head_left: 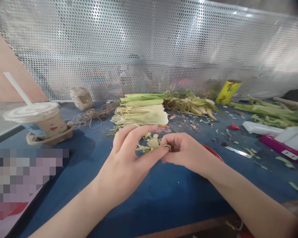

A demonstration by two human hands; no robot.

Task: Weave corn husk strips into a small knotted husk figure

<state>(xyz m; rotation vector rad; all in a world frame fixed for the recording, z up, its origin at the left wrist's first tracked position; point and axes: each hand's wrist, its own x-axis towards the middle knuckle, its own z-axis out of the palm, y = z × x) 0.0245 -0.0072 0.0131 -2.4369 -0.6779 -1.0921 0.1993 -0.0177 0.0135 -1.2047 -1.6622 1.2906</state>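
Note:
My left hand [129, 158] is over the middle of the table, its fingers stretched forward and apart from the thumb. That thumb reaches right until its tip meets my right hand [181, 148]. My right fingers are curled together in a pinch on a thin pale-green curled strip [167, 146], which bends at the left thumb's tip. Between the hands shows a small cluster of pale-green leafy pieces [151, 142]; whether it is held or lies on the table I cannot tell. Just beyond are stacked corn husks [141, 114], flat and pale green.
A lidded drink cup [44, 122] with a straw stands left in a cardboard holder. Twine [96, 115] lies behind it. A yellow tube [228, 92], a blade [238, 152], a white-and-purple tool [278, 145] and husk scraps are at right. Partly hidden behind my right wrist is a red rim [213, 152].

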